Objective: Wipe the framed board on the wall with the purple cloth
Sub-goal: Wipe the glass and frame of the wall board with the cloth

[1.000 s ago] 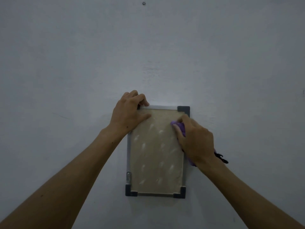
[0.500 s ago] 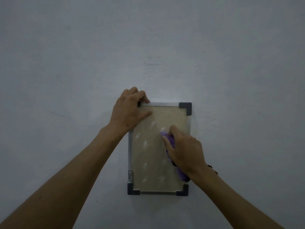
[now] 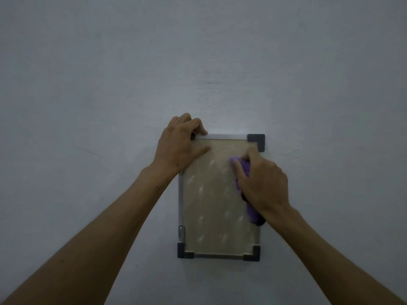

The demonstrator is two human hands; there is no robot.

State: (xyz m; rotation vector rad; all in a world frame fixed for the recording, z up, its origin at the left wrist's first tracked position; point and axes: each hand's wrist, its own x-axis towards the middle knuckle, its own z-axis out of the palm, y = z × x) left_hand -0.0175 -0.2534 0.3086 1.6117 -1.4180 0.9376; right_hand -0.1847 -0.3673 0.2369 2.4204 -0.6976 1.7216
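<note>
Board point(image 3: 217, 201) hangs upright on a plain grey wall point(image 3: 110, 84), a bit below the middle of the view, taller than it is wide. Beige face with pale smudgy marks scattered all over it, thin silver frame, dark plastic caps on the corners. You can see three caps; the top left one is mostly buried under the left hand point(image 3: 178, 144). That hand grips the top left corner, fingers curled over the top edge and thumb lying flat on the board face.

Right hand point(image 3: 262, 186) is on the upper right part of the board, fingers bent around the cloth point(image 3: 245, 169) and pressing it to the surface. Purple bunch pokes out by the fingertips, and a tail of it hangs from under the palm down toward the right edge. The hand covers most of the cloth and that stretch of the right frame too.

Small metal clip point(image 3: 181, 231) sits on the left frame, low down. Both forearms come up from the bottom corners. Light's pretty dim.
</note>
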